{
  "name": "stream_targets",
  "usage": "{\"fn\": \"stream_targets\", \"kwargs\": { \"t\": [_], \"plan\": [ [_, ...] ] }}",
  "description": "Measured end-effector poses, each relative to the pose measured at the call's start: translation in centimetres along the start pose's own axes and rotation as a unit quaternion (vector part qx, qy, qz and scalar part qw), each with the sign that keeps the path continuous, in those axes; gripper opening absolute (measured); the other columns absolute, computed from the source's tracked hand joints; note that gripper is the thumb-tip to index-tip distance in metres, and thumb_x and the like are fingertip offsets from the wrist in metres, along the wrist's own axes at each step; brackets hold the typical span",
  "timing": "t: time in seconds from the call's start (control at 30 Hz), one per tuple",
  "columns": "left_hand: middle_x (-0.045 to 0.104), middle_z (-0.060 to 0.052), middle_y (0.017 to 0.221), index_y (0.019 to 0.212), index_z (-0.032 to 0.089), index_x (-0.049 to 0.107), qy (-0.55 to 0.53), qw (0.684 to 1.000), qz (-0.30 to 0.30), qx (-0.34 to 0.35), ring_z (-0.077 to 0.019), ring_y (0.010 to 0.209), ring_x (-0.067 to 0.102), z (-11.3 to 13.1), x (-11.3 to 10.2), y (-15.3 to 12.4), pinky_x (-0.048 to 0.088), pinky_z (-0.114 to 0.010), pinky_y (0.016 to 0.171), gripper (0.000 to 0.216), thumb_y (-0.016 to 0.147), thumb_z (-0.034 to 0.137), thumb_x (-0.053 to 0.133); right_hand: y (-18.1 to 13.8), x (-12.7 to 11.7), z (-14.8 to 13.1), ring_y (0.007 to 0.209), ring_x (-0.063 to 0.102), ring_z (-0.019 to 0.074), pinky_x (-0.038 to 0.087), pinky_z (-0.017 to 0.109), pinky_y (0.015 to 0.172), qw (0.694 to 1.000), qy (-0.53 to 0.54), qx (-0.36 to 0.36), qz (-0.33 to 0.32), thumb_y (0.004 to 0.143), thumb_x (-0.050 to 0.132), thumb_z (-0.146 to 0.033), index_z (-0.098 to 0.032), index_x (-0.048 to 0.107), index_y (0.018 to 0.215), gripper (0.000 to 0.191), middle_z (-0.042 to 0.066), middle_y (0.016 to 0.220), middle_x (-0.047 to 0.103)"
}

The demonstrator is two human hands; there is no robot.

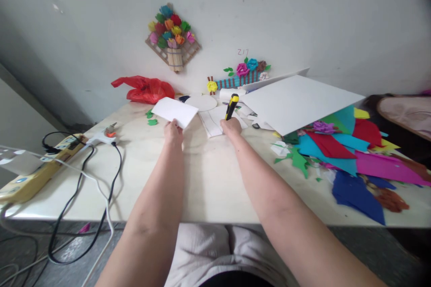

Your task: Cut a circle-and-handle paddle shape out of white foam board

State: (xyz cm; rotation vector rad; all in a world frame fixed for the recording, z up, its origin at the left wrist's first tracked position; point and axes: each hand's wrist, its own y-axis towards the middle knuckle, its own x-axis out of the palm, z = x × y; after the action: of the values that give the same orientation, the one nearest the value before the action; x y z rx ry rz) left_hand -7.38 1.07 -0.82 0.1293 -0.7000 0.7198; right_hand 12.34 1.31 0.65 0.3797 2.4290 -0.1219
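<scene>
My left hand point(173, 132) pinches the near edge of a white rectangular card point(175, 111), which is tilted just above the table. In my right hand point(231, 127) is a yellow and black utility knife point(232, 105), gripped in a closed fist with its handle pointing up. Whether its blade is out cannot be seen. Beneath and beside that hand lies a white sheet with a drawn or cut line point(210, 122). A white round piece point(201, 102) lies behind it. Green paper leaves point(152, 122) rest left of the card.
A large white board point(303, 101) leans over coloured paper scraps point(336, 148) on the right. On the left are a yellow power strip point(32, 179), a glue gun point(104, 136) and cords. A red plastic bag point(148, 89) sits by the wall, near paper-flower decorations point(240, 76).
</scene>
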Motion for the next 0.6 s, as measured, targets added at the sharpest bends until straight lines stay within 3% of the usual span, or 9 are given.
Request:
{"fn": "stream_targets", "kwargs": {
  "t": [0.1, 0.23, 0.33, 0.47, 0.6],
  "plan": [
    [0.067, -0.004, 0.087, 0.104, 0.020, 0.055, 0.015, 0.998, 0.047, 0.030, -0.0124, 0.087, 0.068, 1.0, -0.5, 0.0, 0.055, -0.018, 0.070, 0.020, 0.094, 0.011, 0.041, 0.0, 0.1, 0.0, 0.096, 0.070, 0.0282, 0.054, 0.032, 0.079, 1.000, 0.003, -0.001, -0.001, 0.072, 0.056, -0.028, -0.013, 0.072, 0.098, 0.034, 0.014, 0.093, 0.074],
    [0.067, -0.005, 0.096, 0.120, 0.022, 0.044, 0.036, 0.997, 0.067, 0.006, -0.0127, 0.073, 0.069, 2.0, -1.3, 0.3, 0.056, -0.022, 0.061, 0.023, 0.102, 0.026, 0.030, -0.1, 0.3, -0.1, 0.097, 0.070, 0.0283, 0.054, 0.033, 0.079, 1.000, 0.000, -0.006, 0.001, 0.072, 0.056, -0.029, -0.014, 0.072, 0.099, 0.035, 0.014, 0.093, 0.074],
    [0.065, -0.005, 0.096, 0.120, 0.022, 0.042, 0.056, 0.995, 0.084, 0.009, -0.0113, 0.066, 0.068, 2.2, -1.8, 1.1, 0.055, -0.021, 0.057, 0.022, 0.101, 0.024, 0.030, -0.2, 0.5, -0.1, 0.095, 0.071, 0.0271, 0.054, 0.031, 0.078, 1.000, -0.001, -0.011, 0.005, 0.073, 0.056, -0.029, -0.015, 0.072, 0.097, 0.033, 0.013, 0.091, 0.074],
    [0.063, -0.006, 0.098, 0.116, 0.019, 0.048, 0.090, 0.987, 0.125, 0.050, -0.0109, 0.059, 0.066, 2.3, -2.4, 2.4, 0.053, -0.021, 0.053, 0.025, 0.093, 0.012, 0.043, -0.1, 0.6, 0.0, 0.095, 0.071, 0.0277, 0.054, 0.032, 0.079, 1.000, -0.003, -0.008, 0.000, 0.073, 0.056, -0.030, -0.015, 0.072, 0.097, 0.033, 0.013, 0.088, 0.074],
    [0.062, -0.005, 0.095, 0.102, 0.016, 0.053, 0.092, 0.981, 0.155, 0.073, -0.0089, 0.058, 0.062, 2.5, -2.7, 3.2, 0.054, -0.022, 0.059, 0.024, 0.083, 0.003, 0.052, -0.1, 0.5, 0.0, 0.095, 0.071, 0.0275, 0.053, 0.032, 0.080, 1.000, 0.004, -0.005, -0.001, 0.072, 0.055, -0.030, -0.015, 0.072, 0.098, 0.034, 0.013, 0.088, 0.074]
  ]
}}
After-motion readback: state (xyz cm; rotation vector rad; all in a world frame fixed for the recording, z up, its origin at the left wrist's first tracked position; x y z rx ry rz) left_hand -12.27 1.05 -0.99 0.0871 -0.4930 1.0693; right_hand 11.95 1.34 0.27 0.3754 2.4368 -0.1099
